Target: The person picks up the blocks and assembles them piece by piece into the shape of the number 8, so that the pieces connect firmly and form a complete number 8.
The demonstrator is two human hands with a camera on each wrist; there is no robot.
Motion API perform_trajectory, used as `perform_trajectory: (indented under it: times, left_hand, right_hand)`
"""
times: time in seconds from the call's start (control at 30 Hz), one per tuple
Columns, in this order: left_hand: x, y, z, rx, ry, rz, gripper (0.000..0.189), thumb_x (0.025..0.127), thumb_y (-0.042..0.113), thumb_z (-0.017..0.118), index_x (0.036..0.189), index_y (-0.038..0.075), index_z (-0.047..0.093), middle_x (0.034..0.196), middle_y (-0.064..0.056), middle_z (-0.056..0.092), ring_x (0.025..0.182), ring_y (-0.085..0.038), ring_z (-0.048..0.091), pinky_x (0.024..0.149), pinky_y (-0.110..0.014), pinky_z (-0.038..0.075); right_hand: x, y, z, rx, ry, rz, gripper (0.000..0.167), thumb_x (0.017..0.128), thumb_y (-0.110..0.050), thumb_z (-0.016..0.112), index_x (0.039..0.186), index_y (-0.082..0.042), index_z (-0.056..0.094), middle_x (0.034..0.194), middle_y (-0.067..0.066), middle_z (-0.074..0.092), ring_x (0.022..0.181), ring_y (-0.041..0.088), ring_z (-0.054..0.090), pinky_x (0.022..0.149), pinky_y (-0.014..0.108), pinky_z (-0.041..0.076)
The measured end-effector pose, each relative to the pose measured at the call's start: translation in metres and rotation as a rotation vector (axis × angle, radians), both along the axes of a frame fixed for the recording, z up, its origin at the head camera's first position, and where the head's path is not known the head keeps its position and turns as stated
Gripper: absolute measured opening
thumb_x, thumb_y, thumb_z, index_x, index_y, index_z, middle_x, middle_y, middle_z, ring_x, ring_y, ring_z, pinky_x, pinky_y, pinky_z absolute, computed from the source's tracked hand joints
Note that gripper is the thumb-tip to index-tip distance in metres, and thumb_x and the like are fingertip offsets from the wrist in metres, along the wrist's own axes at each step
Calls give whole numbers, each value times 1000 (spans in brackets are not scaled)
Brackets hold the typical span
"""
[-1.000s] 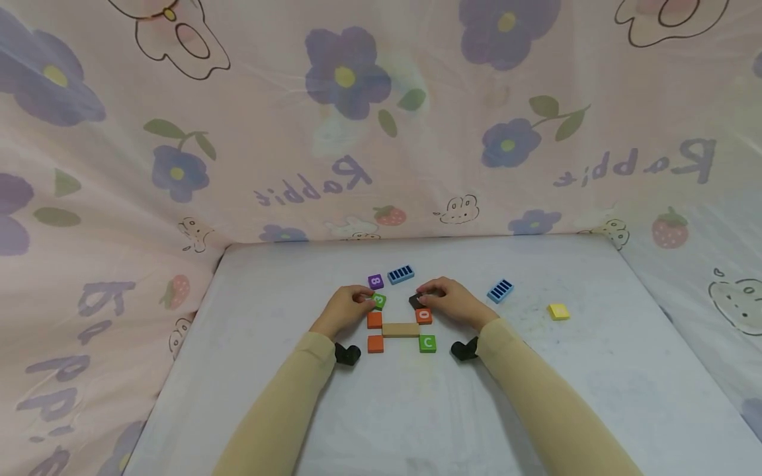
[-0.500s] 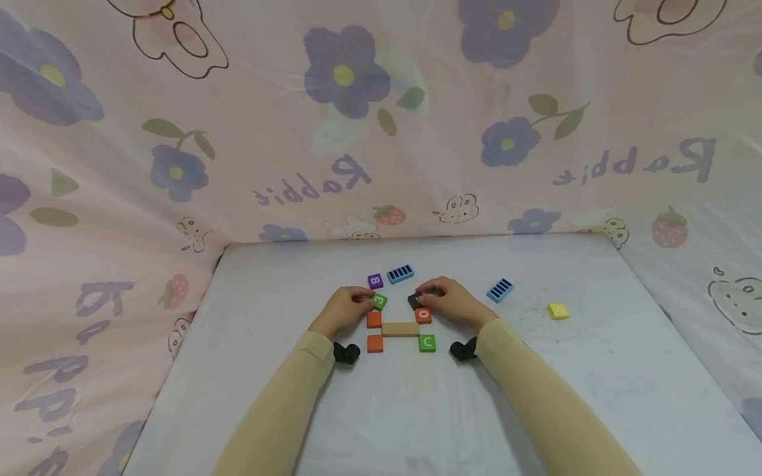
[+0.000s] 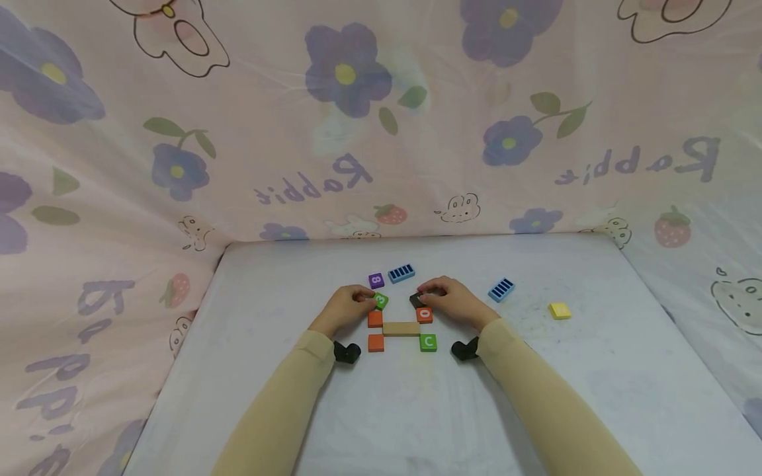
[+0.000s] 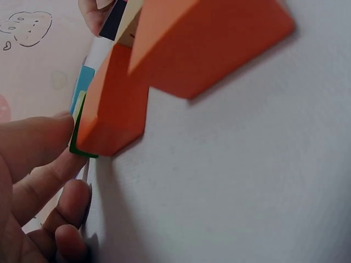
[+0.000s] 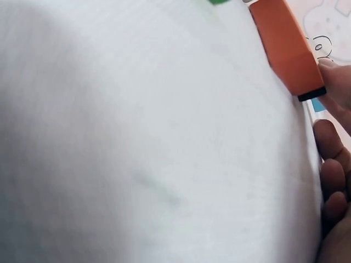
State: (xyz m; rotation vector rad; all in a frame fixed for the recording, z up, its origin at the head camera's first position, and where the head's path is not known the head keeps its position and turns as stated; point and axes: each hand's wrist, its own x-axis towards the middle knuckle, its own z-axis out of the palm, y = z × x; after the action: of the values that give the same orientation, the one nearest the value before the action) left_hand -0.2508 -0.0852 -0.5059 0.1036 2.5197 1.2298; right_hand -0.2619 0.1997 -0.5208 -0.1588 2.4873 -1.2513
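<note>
My left hand [image 3: 345, 308] pinches a green block marked 3 [image 3: 381, 301] between thumb and fingers. Just in front of that block lies an orange block [image 3: 375, 319]; in the left wrist view this orange block [image 4: 115, 104] hides most of the green one [image 4: 75, 134]. My right hand [image 3: 454, 301] pinches a black block [image 3: 415, 301], partly covered by its fingers. An orange block marked 0 [image 3: 424, 315] sits right before it, and only a dark edge of the black block [image 5: 312, 95] shows past it in the right wrist view. A plain wooden plank [image 3: 401, 329] lies between the two columns.
Nearer me are an orange block [image 3: 376, 343] and a green block marked C [image 3: 428, 342]. Behind the hands lie a purple block marked 8 [image 3: 376, 281] and a blue striped block [image 3: 401, 273]. Another blue striped block [image 3: 501, 290] and a yellow block [image 3: 559, 311] lie to the right.
</note>
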Motion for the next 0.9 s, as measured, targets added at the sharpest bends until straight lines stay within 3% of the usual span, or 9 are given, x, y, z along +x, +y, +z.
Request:
perform_trajectory:
  times: [0.37,0.9]
  left_hand:
    - [1,4,1,14,-9,43,25,89,34,69,109,19,69,99,-2,60,93,-23,52,84,-38,43]
    - [-1,2,-2,13,-16,32,22,89,36,70,103,19,70,97,-1,61,92,-22,53,86,-38,43]
  right_hand:
    - [0,0,0,3,3,-6,29,89,-45,67,115,-32,65,129,-4,53,125,24,43,106,50,29]
    - [-1,1,-2,-5,-17,-15,31,88,-47,68,115,-34,65,130,-4,52,124,23,43,106,50,29]
